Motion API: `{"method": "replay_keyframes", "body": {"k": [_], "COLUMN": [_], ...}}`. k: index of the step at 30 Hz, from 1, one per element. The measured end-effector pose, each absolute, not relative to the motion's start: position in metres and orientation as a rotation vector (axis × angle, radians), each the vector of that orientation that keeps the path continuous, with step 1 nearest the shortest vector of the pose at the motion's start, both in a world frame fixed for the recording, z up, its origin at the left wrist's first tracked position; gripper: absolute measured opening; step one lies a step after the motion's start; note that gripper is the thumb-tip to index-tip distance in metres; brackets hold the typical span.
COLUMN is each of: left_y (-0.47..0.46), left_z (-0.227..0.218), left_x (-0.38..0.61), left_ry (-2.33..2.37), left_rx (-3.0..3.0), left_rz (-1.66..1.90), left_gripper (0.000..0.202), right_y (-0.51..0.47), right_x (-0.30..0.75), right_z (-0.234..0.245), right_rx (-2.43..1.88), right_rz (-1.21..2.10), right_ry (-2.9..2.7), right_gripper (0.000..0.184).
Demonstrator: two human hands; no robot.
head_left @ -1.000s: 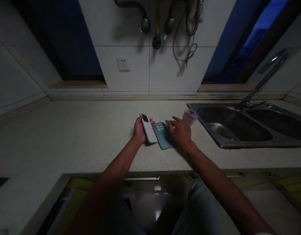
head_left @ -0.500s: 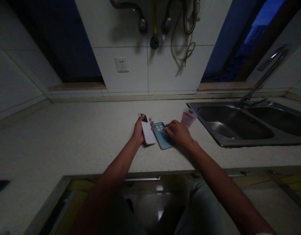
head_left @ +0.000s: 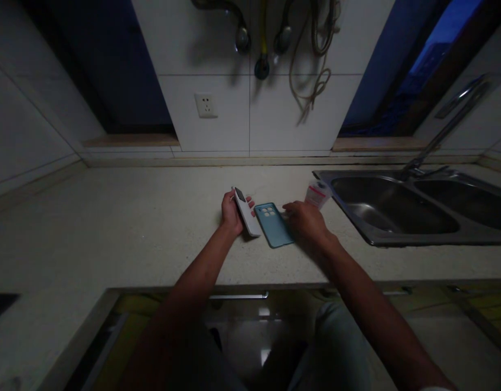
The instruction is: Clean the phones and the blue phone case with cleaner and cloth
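My left hand (head_left: 232, 213) is wrapped round a white smartphone (head_left: 247, 214), which is tilted up on its edge with its dark camera block at the far end. Just to the right, a light blue phone case (head_left: 274, 228) lies flat on the counter, its camera cutouts toward the wall. My right hand (head_left: 305, 218) hovers by the case's right edge, fingers partly bent and a little apart, with nothing visible in them. Behind that hand stands a clear plastic cup or packet with a red stripe (head_left: 317, 193), partly hidden by it.
A steel double sink (head_left: 372, 236) with a tall faucet (head_left: 445, 127) is set into the counter (head_left: 152, 228) on the right. The tiled wall carries a power socket (head_left: 205, 105), pipe fittings and a looped cord (head_left: 311, 100). Cabinet handles line the counter's front.
My right hand has drawn back to the right, off the phone case. My left hand has turned the phone more onto its edge. The view has shifted slightly.
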State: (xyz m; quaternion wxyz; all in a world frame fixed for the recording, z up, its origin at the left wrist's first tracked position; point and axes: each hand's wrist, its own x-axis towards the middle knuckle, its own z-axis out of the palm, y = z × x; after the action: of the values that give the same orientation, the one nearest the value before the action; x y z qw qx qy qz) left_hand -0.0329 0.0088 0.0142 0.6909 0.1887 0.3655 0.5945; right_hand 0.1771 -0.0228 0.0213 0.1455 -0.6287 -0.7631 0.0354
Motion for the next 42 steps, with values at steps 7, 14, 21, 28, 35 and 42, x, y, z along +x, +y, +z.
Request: {"method": "replay_keyframes", "body": {"k": [7, 14, 21, 28, 35, 42], "left_y": [0.012, 0.007, 0.005, 0.01, 0.015, 0.01], "left_z": [0.012, 0.001, -0.006, -0.011, -0.011, -0.006], "left_x": [-0.033, -0.021, -0.023, -0.025, -0.024, -0.024], "left_ry": [0.79, 0.743, 0.99, 1.164, 1.284, 1.233], "left_rx": [0.431, 0.699, 0.82, 0.894, 0.865, 0.866], "left_rz": [1.282, 1.312, 1.259, 1.386, 1.444, 1.479], "left_gripper": [0.031, 0.057, 0.063, 0.05, 0.03, 0.018], "right_y": [-0.02, -0.016, -0.015, -0.014, -0.011, -0.013], "right_x": [0.174, 0.173, 0.172, 0.167, 0.16, 0.152], "right_z": [0.018, 0.012, 0.011, 0.005, -0.001, -0.005], "right_rx": [-1.835, -1.842, -1.763, -1.636, -1.428, -1.269], "right_rz": [0.101, 0.191, 0.376, 0.792, 1.12, 1.259], "right_ry": [-2.238, -2.295, -2.26, -1.85, -1.526, -1.475], "right_gripper": [0.039, 0.039, 0.027, 0.028, 0.039, 0.04]}}
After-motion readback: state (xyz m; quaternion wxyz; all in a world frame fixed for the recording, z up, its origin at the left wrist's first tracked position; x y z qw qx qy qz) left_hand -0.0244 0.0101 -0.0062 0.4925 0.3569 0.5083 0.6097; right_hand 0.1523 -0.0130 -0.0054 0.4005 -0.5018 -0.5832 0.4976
